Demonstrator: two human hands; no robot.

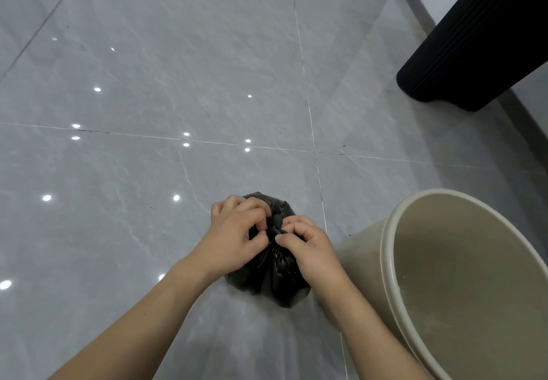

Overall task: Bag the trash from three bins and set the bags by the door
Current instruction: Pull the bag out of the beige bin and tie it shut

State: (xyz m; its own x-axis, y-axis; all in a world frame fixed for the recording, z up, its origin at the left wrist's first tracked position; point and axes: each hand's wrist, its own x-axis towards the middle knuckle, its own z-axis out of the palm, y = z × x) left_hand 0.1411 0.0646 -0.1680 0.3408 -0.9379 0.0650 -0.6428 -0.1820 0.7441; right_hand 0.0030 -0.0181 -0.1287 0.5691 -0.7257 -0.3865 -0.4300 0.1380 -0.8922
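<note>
A small black trash bag sits on the grey tiled floor in the lower middle of the head view. Its top is gathered into a twisted neck. My left hand pinches that neck from the left, and my right hand pinches it from the right, fingertips almost meeting. To the right of the bag stands a beige round bin with no liner and nothing visible inside.
A tall black ribbed object stands at the upper right beside a pale wall and its skirting. Glossy grey floor tiles with ceiling-light reflections spread to the left and ahead.
</note>
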